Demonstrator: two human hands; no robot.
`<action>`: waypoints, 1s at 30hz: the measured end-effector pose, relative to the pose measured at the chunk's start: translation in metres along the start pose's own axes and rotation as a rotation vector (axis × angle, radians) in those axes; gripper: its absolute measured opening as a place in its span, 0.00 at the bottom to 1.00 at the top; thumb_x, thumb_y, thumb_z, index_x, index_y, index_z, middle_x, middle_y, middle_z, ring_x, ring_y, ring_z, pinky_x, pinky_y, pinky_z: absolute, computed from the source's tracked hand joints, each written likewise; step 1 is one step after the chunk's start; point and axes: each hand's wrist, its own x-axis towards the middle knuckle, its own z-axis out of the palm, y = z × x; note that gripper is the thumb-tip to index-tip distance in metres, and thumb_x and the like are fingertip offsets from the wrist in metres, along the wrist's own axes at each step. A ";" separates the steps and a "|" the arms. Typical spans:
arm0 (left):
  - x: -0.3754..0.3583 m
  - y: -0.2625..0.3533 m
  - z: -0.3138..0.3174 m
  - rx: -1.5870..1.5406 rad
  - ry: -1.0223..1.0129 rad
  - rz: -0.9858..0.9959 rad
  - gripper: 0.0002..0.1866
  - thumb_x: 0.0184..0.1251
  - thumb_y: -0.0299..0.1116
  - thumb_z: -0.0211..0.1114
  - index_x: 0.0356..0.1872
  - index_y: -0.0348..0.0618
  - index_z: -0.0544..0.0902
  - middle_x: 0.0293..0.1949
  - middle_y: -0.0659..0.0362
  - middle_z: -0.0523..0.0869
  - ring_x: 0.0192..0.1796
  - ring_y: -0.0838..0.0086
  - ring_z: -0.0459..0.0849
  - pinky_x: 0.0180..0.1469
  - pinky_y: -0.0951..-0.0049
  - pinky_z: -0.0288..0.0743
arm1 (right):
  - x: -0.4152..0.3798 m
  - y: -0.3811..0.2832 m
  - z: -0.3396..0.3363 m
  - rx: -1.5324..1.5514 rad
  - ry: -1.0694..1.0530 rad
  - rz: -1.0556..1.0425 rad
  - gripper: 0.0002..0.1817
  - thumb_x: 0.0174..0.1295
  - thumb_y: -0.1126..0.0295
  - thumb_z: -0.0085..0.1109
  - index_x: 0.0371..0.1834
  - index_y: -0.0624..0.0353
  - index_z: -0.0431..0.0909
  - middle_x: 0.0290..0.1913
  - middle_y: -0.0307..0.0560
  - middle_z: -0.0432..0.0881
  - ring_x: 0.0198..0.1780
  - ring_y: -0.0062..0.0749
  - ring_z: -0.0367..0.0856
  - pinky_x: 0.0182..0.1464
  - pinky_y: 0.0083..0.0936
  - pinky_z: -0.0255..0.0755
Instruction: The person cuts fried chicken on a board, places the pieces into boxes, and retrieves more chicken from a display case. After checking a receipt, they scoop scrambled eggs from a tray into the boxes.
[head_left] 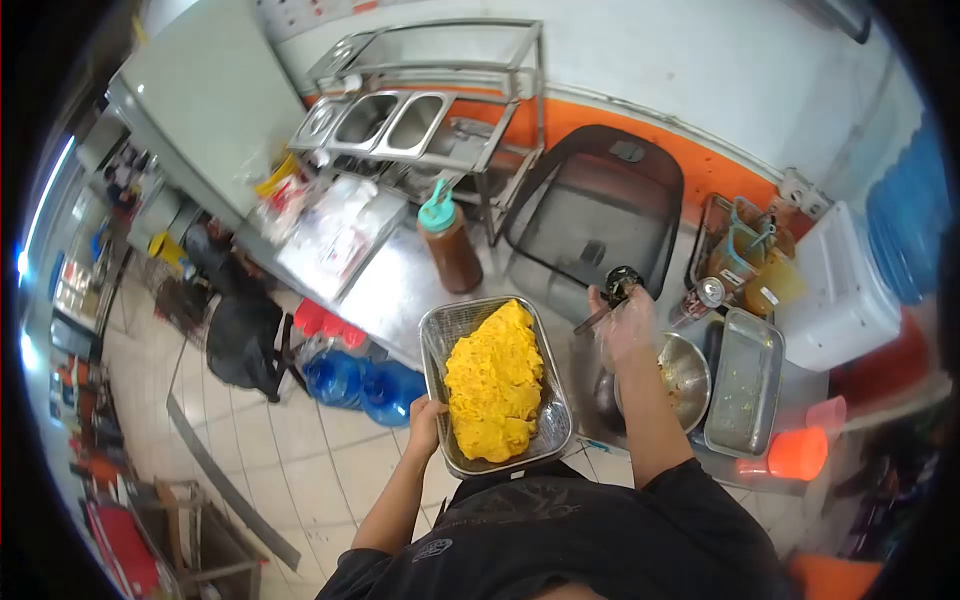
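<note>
My left hand (pixel 425 418) grips the near left rim of a metal tray (pixel 436 338) that is heaped with yellow food (pixel 493 382). The tray is held above the edge of a steel counter (pixel 400 280). My right hand (pixel 622 322), in a clear plastic glove, is raised to the right of the tray and holds a dark utensil with a round black end (pixel 620 284). Below that hand a round steel bowl (pixel 690 372) with food scraps rests on the counter.
A brown sauce bottle with a teal cap (pixel 448 243) stands behind the tray. A black wire rack (pixel 592 215) leans at the wall. An empty rectangular steel pan (pixel 745 382), a white container (pixel 838 290) and an orange cup (pixel 798 452) lie right. Blue water jugs (pixel 360 385) sit on the floor.
</note>
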 end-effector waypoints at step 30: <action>-0.921 -0.299 -0.360 -0.941 1.702 0.850 0.27 0.42 0.20 0.46 0.52 0.30 0.72 0.40 0.55 0.80 0.37 0.73 0.78 0.42 0.78 0.75 | -0.873 0.485 -0.426 -0.908 -3.468 0.085 0.32 0.54 0.65 0.67 0.61 0.54 0.63 0.55 0.58 0.65 0.57 0.58 0.68 0.59 0.43 0.67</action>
